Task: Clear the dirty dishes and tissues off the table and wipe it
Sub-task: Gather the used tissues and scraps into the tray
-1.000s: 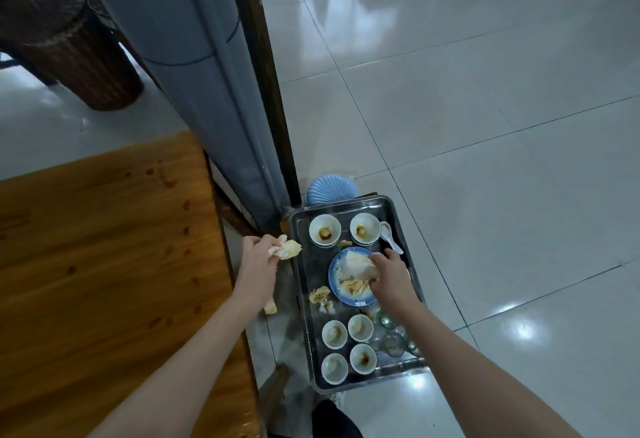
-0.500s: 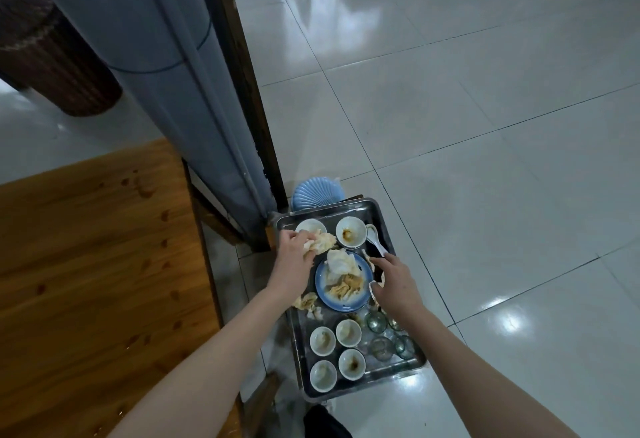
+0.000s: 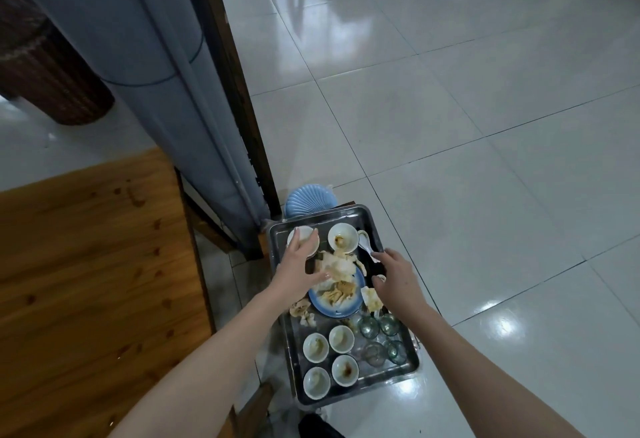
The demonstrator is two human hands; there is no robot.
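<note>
We see a metal tray (image 3: 293,351) sitting low beside the wooden tabletop (image 3: 86,281), above the tiled floor (image 3: 485,160), and it carries the dirty dishes. The left hand (image 3: 298,264) hangs over the tray's far left corner with its fingers spread and straight. It covers part of a small white bowl (image 3: 300,234), and its thumb lies against the crumpled tissues (image 3: 337,266) heaped on a blue plate (image 3: 341,311). The right hand (image 3: 394,278) hovers over the tray's right side with loose fingers, grasping nothing we can make out. A white spoon (image 3: 365,247) lies just past its fingertips. A second stained bowl (image 3: 343,237) stands at the far end, and four more bowls (image 3: 341,339) cluster at the near end beside four small glasses (image 3: 369,326). Loose tissue scraps (image 3: 301,309) lie on the tray left of the plate. A grey curtain (image 3: 121,56) hangs behind the tabletop.
</note>
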